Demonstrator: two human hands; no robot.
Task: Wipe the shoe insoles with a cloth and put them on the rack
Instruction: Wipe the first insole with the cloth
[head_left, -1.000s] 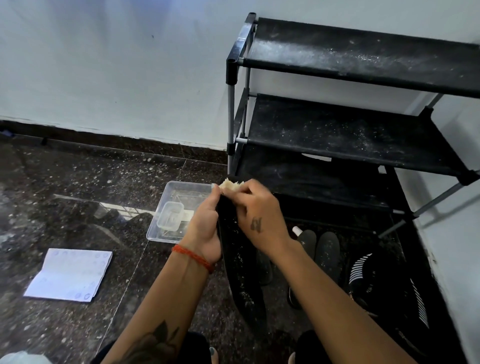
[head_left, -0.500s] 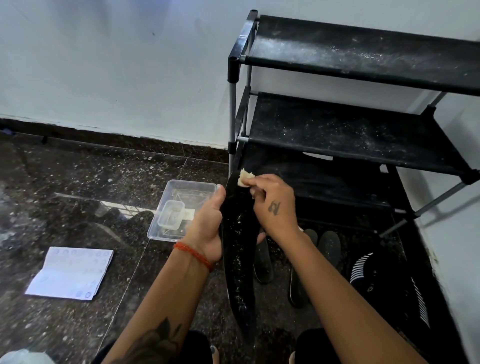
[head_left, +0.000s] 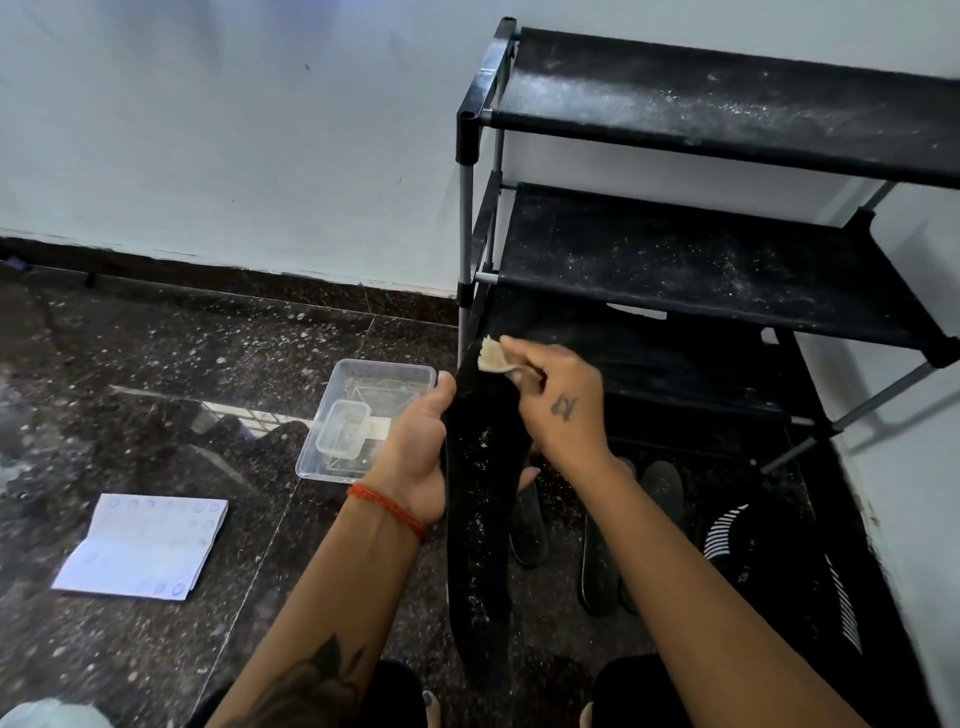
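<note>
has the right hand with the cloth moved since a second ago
Yes. The right hand with the cloth slid right, away from the clear container, toward the rack post.

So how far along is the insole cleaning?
Nothing looks finished: the rack shelves in view hold no insoles. In hand: the left hand holds a black insole, still speckled with white dust, while the right hand presses a cloth at its top end. Left: finish it, then the insoles on the floor.
</note>
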